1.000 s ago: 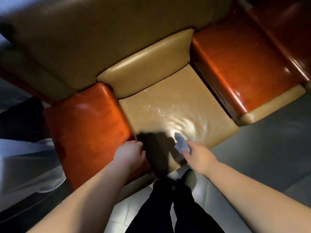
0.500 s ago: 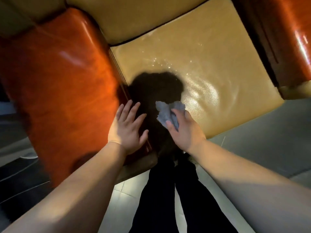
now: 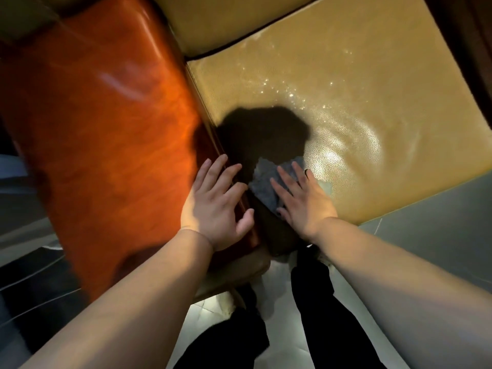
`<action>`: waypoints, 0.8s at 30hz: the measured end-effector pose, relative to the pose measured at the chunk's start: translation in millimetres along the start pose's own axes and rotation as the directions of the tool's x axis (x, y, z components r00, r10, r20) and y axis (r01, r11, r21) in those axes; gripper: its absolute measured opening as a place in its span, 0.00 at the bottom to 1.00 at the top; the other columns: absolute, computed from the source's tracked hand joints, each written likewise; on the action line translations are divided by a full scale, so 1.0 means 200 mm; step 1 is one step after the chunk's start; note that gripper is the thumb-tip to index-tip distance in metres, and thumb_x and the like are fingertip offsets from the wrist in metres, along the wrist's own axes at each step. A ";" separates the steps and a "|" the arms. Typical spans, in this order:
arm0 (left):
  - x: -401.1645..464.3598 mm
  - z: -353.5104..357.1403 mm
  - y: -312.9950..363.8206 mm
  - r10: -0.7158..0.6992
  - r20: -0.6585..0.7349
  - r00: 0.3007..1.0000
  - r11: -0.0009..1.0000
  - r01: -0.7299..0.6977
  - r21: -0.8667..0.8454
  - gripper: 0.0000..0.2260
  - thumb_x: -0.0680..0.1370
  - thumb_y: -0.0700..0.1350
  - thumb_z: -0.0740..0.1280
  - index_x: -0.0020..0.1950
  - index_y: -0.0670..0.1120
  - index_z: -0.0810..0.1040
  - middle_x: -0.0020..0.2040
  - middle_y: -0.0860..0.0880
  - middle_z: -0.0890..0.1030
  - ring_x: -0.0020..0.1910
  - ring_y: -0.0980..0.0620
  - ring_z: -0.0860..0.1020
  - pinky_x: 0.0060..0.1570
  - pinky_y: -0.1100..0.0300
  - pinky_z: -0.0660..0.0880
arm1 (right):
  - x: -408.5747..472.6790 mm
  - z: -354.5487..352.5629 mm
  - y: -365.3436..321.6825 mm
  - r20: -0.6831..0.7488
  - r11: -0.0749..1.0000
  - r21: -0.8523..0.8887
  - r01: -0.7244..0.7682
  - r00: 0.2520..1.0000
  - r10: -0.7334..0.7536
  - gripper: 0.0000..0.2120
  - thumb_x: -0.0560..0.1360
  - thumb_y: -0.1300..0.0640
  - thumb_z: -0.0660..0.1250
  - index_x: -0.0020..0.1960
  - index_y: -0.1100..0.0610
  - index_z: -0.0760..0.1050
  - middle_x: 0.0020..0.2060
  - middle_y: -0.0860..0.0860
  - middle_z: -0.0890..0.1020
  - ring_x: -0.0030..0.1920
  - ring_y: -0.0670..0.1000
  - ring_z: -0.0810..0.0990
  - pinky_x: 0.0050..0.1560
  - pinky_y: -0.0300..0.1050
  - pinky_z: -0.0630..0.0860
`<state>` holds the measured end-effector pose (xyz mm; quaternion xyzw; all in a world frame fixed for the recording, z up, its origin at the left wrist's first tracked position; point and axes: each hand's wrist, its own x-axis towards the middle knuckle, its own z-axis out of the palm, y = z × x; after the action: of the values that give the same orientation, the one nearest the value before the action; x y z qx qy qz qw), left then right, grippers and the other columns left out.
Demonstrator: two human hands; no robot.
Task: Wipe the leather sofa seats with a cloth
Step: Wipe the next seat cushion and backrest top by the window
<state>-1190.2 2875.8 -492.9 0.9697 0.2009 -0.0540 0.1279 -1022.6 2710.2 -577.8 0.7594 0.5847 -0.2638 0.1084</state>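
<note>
A tan leather seat cushion (image 3: 359, 107) fills the upper right, glossy and speckled with wet spots. My right hand (image 3: 303, 201) lies flat with straight fingers on a crumpled grey-blue cloth (image 3: 263, 179), pressing it onto the seat's near left corner, inside a dark shadow. My left hand (image 3: 215, 201) rests with spread fingers on the inner edge of the orange-brown leather armrest (image 3: 106, 123), right beside the cloth. Part of the cloth is hidden under my right palm.
The tan backrest (image 3: 226, 20) rises at the top. A dark gap and another orange armrest edge (image 3: 479, 49) sit at the far right. Grey floor tiles (image 3: 439, 227) lie in front of the seat, and my dark trouser legs (image 3: 311, 302) stand close to its front edge.
The view has closed in on the seat. My right hand went from pinching the cloth to pressing it flat on the seat. My left hand opened and settled on the armrest edge.
</note>
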 end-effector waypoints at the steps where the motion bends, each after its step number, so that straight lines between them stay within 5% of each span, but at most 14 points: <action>1: 0.00 -0.01 0.00 0.000 0.008 1.000 1.000 -0.001 0.012 0.21 0.73 0.60 0.68 0.58 0.49 0.85 0.74 0.44 0.76 0.81 0.39 0.62 0.82 0.41 0.52 | 0.01 0.01 0.01 -0.002 1.000 0.006 0.008 1.000 -0.008 0.37 0.82 0.38 0.57 0.85 0.51 0.50 0.84 0.55 0.48 0.83 0.63 0.42 0.80 0.62 0.44; 6: -0.01 -0.02 0.00 0.003 0.046 0.999 0.998 -0.006 0.055 0.22 0.76 0.62 0.63 0.60 0.50 0.84 0.74 0.46 0.76 0.82 0.41 0.61 0.82 0.41 0.51 | 0.00 0.08 0.02 -0.094 1.000 -0.016 -0.017 0.995 0.016 0.36 0.81 0.37 0.57 0.84 0.51 0.55 0.84 0.55 0.53 0.82 0.65 0.48 0.81 0.64 0.51; 13: -0.01 -0.01 0.01 -0.042 0.098 0.994 0.995 0.051 -0.088 0.25 0.79 0.63 0.59 0.63 0.49 0.82 0.76 0.47 0.72 0.82 0.43 0.58 0.83 0.43 0.48 | -0.15 0.26 -0.27 -0.140 0.936 0.021 -0.351 0.926 0.350 0.36 0.83 0.38 0.50 0.85 0.54 0.46 0.84 0.59 0.44 0.81 0.67 0.38 0.80 0.65 0.42; 17: 0.00 0.01 -0.02 0.022 0.013 1.000 0.999 -0.022 0.029 0.22 0.76 0.63 0.59 0.56 0.52 0.84 0.70 0.50 0.78 0.80 0.41 0.62 0.82 0.44 0.48 | -0.12 0.30 -0.27 -0.265 0.948 0.209 -0.240 0.919 0.291 0.33 0.79 0.41 0.61 0.82 0.47 0.62 0.82 0.60 0.55 0.82 0.68 0.48 0.81 0.67 0.49; 21: 0.01 0.01 -0.02 0.029 -0.038 0.999 0.996 -0.026 0.083 0.22 0.75 0.63 0.58 0.56 0.53 0.85 0.68 0.51 0.80 0.78 0.43 0.65 0.82 0.46 0.50 | -0.15 0.32 -0.11 -0.346 0.988 0.127 -0.086 0.930 0.125 0.29 0.80 0.37 0.58 0.80 0.41 0.65 0.83 0.56 0.57 0.83 0.64 0.51 0.81 0.65 0.51; 24: 0.00 0.04 -0.03 0.043 -0.080 0.996 0.996 -0.037 0.082 0.22 0.76 0.62 0.58 0.55 0.53 0.85 0.67 0.52 0.81 0.78 0.43 0.66 0.82 0.46 0.52 | -0.18 0.33 0.03 -0.414 0.948 0.202 -0.245 0.856 0.309 0.30 0.81 0.36 0.54 0.81 0.44 0.65 0.83 0.53 0.57 0.83 0.62 0.49 0.82 0.62 0.45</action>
<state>-1192.6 2879.0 -502.1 0.9793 0.1843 -0.0196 0.0815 -1040.5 2647.3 -615.5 0.8814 0.4579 -0.1075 -0.0443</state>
